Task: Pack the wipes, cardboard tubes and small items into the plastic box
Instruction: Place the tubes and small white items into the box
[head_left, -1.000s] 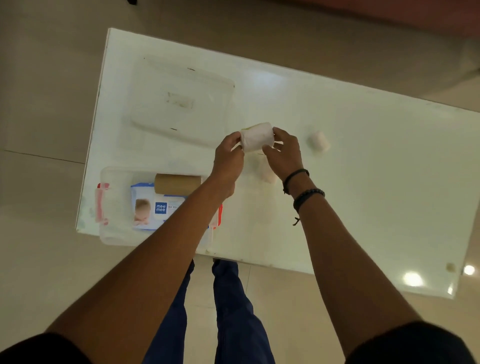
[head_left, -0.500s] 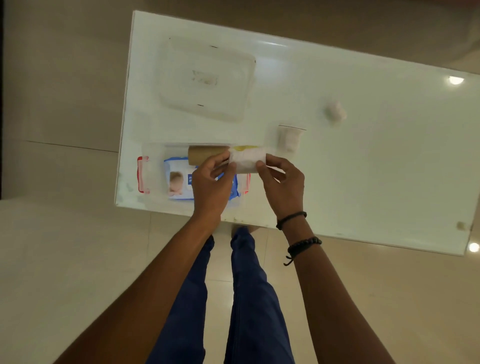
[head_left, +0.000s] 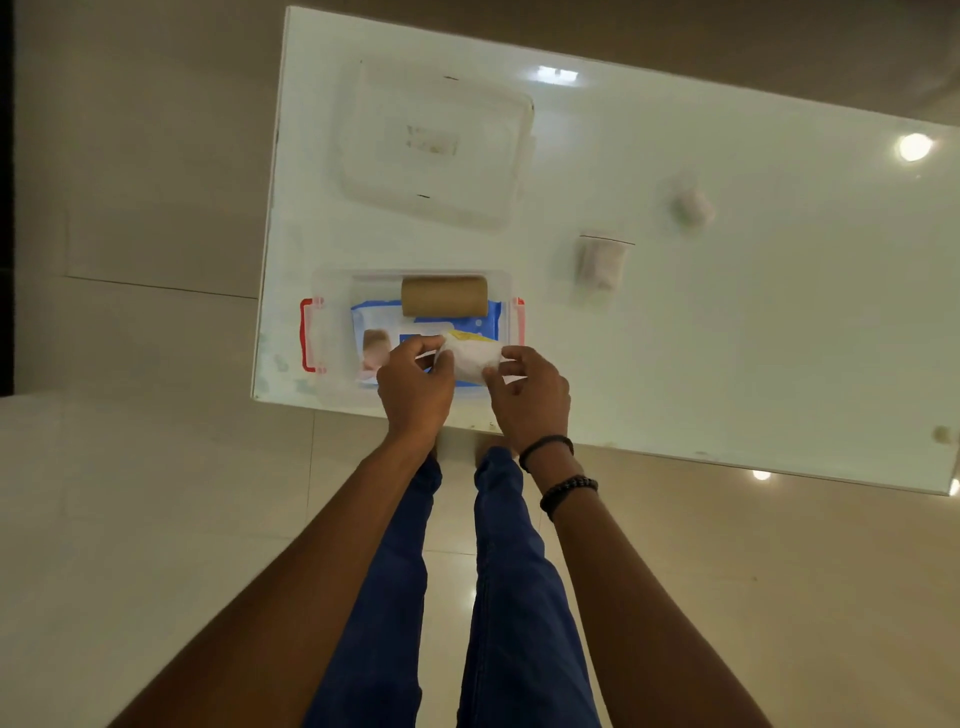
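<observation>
A clear plastic box with red clips stands at the table's near left corner. Inside lie a blue pack of wipes and a brown cardboard tube along the far wall. Both hands hold a small white packet with a yellow edge over the box's near right part. My left hand pinches its left end, and my right hand pinches its right end.
The clear lid lies on the white table beyond the box. A small white item and a small white roll sit to the right. The table's near edge runs just under my hands.
Both hands have carried the white packet from the middle of the table toward me and left, and lowered it over the wipes inside the box.
</observation>
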